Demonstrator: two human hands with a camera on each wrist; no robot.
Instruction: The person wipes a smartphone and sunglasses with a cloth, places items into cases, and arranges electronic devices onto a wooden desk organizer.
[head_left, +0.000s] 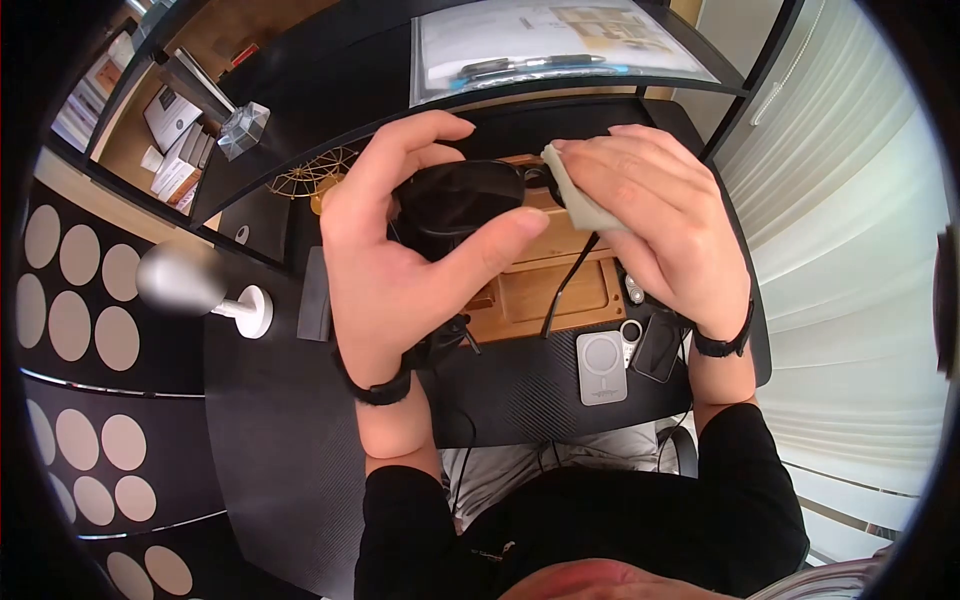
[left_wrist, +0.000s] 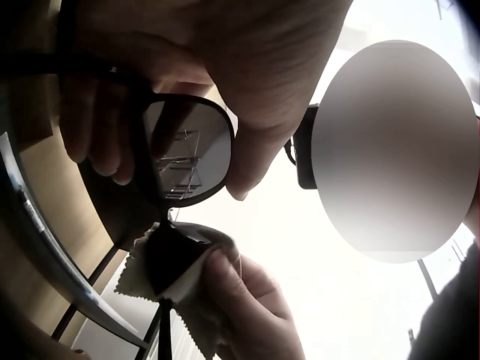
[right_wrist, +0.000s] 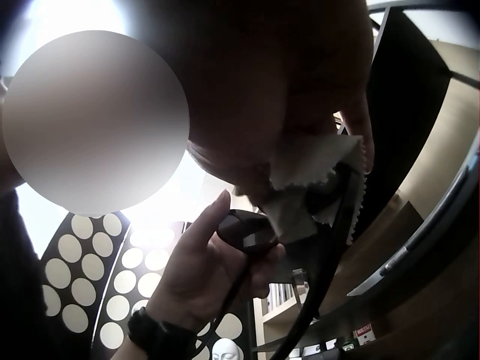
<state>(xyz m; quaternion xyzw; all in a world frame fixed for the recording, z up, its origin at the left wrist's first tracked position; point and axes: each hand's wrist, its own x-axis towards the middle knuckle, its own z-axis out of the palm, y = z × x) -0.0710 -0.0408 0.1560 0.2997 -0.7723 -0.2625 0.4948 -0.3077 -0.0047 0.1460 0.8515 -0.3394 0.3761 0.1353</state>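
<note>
Head view shows a wooden tray (head_left: 540, 310) lying on the dark surface (head_left: 300, 440), with a pale rectangular device (head_left: 602, 385) and a black object (head_left: 657, 347) resting on its near side, towards the right. Well to the tray's left a white figure (head_left: 180, 278) is standing on a round base, and beyond the tray a shelf is carrying papers and pens (head_left: 540, 66). Hands and sunglasses (head_left: 465, 198) are blocking part of the tray, the sunglasses hanging above it between both hands. The left hand (head_left: 375, 245) is gripping one lens by its rim; the right hand (head_left: 665, 205) is pinching a cloth (head_left: 580, 200) around the other lens
</note>
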